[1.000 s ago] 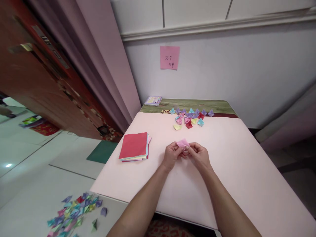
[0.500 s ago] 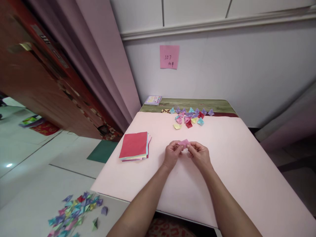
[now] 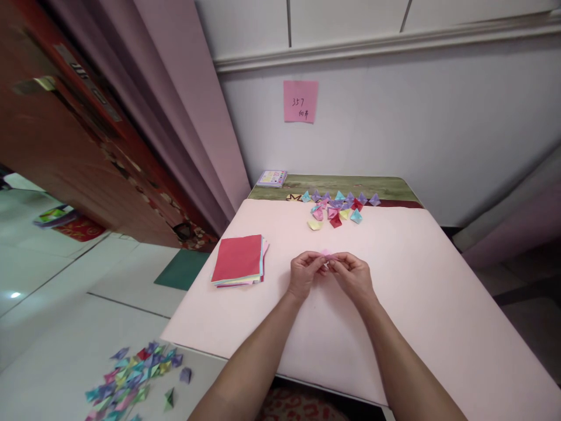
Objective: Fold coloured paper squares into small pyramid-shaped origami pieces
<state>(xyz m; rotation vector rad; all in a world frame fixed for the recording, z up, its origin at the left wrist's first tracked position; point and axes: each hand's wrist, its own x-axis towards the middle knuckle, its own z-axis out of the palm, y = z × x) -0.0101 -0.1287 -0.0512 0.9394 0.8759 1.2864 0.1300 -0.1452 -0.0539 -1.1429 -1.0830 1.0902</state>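
Between my two hands is a small folded piece of pink paper (image 3: 325, 253), mostly hidden by my fingers. My left hand (image 3: 305, 273) pinches its left side between thumb and fingers. On the other side, my right hand (image 3: 352, 273) grips it the same way, the thumbs nearly meeting. Beyond my hands lies a cluster of small folded paper pieces (image 3: 335, 221) in purple, pink, red, yellow and blue. Left of my left hand rests a stack of square coloured paper (image 3: 238, 259) with a red sheet on top.
The pale pink table cover (image 3: 421, 304) spreads under my forearms. A small printed packet (image 3: 272, 178) sits at the table's back left corner. Many folded paper pieces (image 3: 131, 374) lie heaped on the floor at lower left. A pink note (image 3: 300, 101) hangs on the wall.
My fingers have closed in on the pink paper, so less of it shows. The right hand has shifted slightly left. The stack and the folded pieces are unmoved.
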